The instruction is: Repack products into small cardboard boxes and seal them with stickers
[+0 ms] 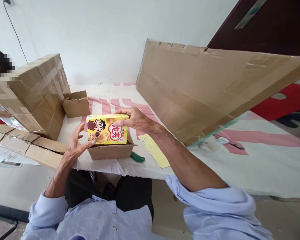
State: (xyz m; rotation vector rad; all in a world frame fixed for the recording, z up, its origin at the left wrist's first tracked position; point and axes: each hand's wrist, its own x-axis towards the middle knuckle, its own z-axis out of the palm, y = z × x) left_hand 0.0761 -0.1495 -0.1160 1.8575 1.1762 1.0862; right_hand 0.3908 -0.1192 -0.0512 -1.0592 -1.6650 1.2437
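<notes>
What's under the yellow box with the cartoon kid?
An open brown carton, right below the yellow box. Together they hide most of the carton's inside, so I can't tell what's there.

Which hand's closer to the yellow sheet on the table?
Right. The right hand grips the right end of the snack box, just up and left of the yellow sheet in view. The left hand is farther, at the box's left end.

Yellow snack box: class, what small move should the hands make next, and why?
Perhaps ease the yellow box down into the small open carton: the right hand grips its upper right part, the left hand is spread at its left end, and most of its printed face shows above the carton's front wall.
</notes>
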